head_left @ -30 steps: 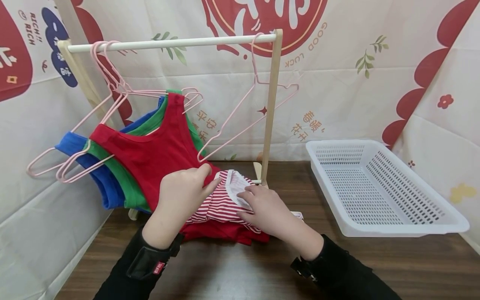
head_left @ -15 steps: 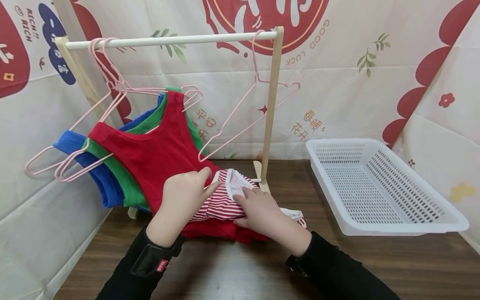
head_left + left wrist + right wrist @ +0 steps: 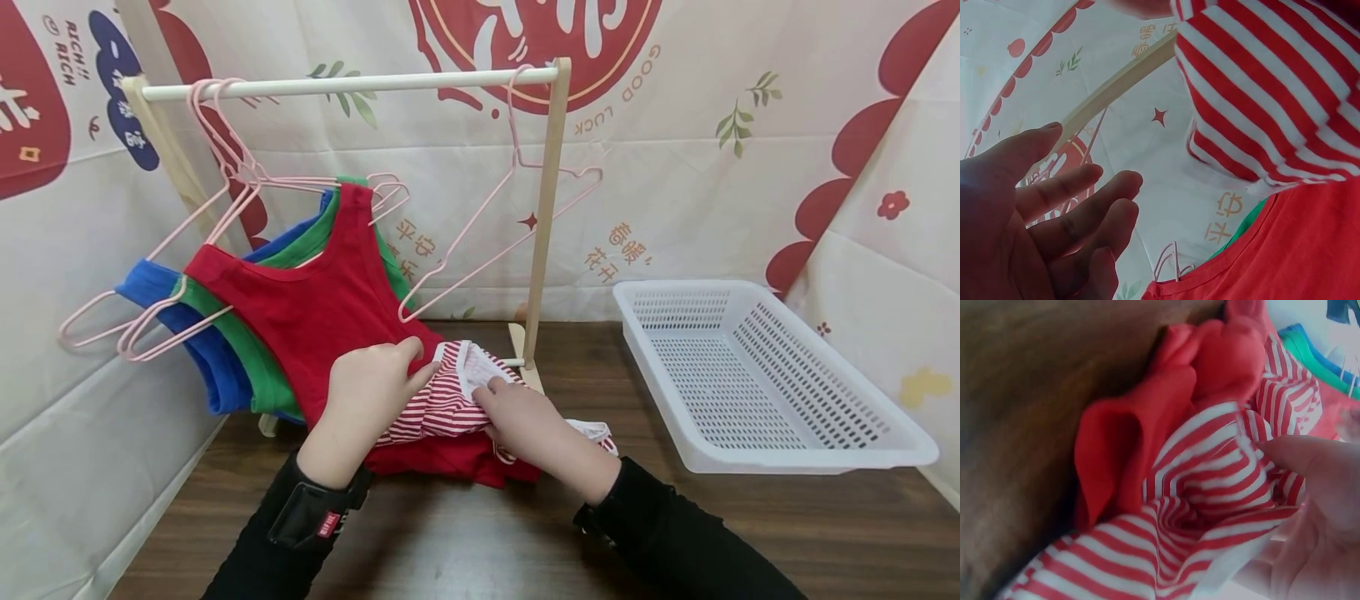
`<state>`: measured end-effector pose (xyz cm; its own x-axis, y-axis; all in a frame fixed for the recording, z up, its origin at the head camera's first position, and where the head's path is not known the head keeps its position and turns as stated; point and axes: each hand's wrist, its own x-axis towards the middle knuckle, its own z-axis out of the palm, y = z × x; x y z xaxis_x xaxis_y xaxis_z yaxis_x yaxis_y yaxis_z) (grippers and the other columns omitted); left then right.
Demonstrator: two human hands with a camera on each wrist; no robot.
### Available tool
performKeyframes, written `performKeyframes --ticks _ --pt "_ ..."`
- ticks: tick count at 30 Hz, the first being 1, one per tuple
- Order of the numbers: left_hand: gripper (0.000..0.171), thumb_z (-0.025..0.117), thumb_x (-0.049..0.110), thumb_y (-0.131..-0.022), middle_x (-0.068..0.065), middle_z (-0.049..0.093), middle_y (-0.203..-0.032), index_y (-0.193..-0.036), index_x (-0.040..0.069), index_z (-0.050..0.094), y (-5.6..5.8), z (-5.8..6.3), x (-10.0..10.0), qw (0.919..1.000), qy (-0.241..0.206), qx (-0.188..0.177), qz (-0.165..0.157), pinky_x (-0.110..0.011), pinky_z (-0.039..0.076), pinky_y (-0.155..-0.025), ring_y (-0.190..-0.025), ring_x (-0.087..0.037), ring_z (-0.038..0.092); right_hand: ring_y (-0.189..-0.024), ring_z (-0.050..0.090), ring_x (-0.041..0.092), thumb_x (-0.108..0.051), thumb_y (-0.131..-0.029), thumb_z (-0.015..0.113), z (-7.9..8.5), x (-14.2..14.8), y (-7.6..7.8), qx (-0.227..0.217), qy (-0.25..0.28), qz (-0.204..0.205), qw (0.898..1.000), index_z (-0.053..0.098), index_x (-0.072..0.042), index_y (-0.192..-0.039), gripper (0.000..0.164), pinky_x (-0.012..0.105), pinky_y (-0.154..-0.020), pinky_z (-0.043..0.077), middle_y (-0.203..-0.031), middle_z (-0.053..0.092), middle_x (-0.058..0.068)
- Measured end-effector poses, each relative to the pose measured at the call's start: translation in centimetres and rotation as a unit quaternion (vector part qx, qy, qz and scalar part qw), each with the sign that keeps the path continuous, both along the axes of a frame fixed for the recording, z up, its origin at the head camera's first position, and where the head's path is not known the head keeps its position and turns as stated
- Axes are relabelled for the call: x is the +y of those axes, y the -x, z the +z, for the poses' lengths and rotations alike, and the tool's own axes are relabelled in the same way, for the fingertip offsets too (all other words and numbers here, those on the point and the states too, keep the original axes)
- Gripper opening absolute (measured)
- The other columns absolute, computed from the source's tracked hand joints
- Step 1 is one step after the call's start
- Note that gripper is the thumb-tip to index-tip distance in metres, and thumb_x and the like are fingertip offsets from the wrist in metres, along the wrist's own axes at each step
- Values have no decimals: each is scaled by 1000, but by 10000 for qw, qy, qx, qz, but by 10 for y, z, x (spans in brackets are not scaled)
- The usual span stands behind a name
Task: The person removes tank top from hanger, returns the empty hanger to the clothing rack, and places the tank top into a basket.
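Striped garment (image 3: 441, 407) in pinching right hand (image 3: 523, 423), left hand (image 3: 367, 387) loosely spread, white basket (image 3: 795, 460) well apart.

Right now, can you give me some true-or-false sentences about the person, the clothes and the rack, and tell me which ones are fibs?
1. The right-hand grip pinches the red-and-white striped cloth garment. True.

2. The left-hand grip pinches that garment too. False: its fingers are open and hold nothing.

3. The sleeveless red cloth top hangs in front of the green cloth top. True.

4. The pink wire hanger nearest the right end of the white rail carries a yellow coat. False: it is bare.

5. The white plastic basket with holes is to the right of the rack's wooden post. True.
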<state>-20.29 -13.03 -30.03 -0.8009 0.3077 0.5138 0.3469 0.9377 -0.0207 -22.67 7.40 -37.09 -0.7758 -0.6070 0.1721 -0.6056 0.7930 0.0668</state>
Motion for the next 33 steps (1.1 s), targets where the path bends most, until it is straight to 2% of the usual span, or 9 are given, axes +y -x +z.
performKeyframes --ticks 5,8,11,19,24,28,33 --pt "33 67 45 -75 3 37 -45 -83 15 56 0 0 -1 9999 -76 -61 40 -28 36 -38 -38 -12 34 -68 54 18 -18 -77 63 8 10 8 194 64 78 9998 56 -15 -93 17 35 -51 45 -79 53 2" --pt "32 66 44 -76 3 37 -45 -85 15 56 -1 1 -1 9998 -128 -165 67 -28 37 -38 -38 -12 35 -69 54 16 -13 -79 60 14 16 12 61 315 31 9995 58 -15 -90 11 35 -55 46 -78 56 0" --pt "30 64 44 -77 3 38 -45 -85 16 56 -1 1 0 9995 -203 -244 73 -28 37 -39 -38 -12 35 -71 54 14 -10 -80 58 18 23 17 -93 824 -42 9965 60 -16 -89 11 36 -62 48 -79 58 -2" --pt "28 61 43 -81 4 37 -44 -83 16 56 -2 2 2 9996 -254 -111 -26 -27 35 -37 -38 -11 34 -83 55 15 -7 -82 55 31 42 23 -532 2056 -351 9766 63 -17 -93 16 41 -73 48 -90 62 1" --pt "28 59 45 -82 4 37 -45 -81 17 56 -3 4 5 9995 -303 4 -109 -27 34 -36 -37 -11 33 -82 53 14 -6 -82 54 41 54 22 -772 2524 -587 9628 62 -17 -95 19 40 -73 46 -93 61 1" --pt "26 59 43 -82 6 38 -46 -83 17 58 -3 6 8 9984 -455 233 -243 -26 33 -36 -37 -9 33 -85 52 13 -5 -83 52 49 63 18 -996 2935 -711 9481 62 -19 -96 21 40 -76 45 -95 61 -1" --pt "22 57 39 -84 7 41 -47 -85 18 61 -5 11 14 9955 -642 545 -429 -25 31 -35 -38 -7 31 -92 52 14 -4 -85 49 56 76 16 -1011 3188 -823 9388 61 -19 -98 23 42 -82 45 -100 60 0"
